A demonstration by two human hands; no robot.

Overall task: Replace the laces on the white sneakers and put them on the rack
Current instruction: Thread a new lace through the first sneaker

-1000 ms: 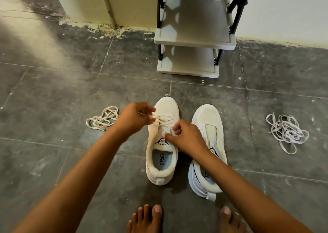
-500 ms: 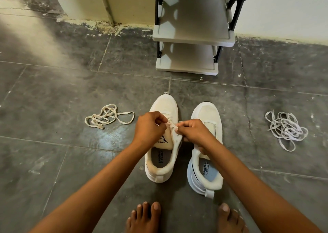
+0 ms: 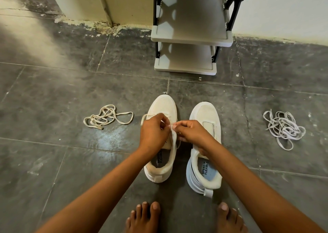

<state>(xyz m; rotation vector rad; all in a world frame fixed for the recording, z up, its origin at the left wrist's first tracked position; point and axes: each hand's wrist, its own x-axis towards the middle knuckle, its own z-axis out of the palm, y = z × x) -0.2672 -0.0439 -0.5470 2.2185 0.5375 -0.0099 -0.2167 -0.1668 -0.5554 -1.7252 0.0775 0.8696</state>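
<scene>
White mesh left sneaker (image 3: 162, 108): left hand (image 3: 153, 132) and right hand (image 3: 192, 134) both pinch its cream lace (image 3: 173, 137); hard tug may shift sneaker or unthread eyelets.

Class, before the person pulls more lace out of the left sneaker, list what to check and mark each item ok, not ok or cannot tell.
1. Left hand and right hand both pinch the lace: ok.
2. Left sneaker flat on floor: ok.
3. Lace free of every eyelet: cannot tell, hands hide them.
4. Right sneaker unlaced: ok.
5. Rack shelf free: ok.
6. Spare laces nearby: ok.
</scene>
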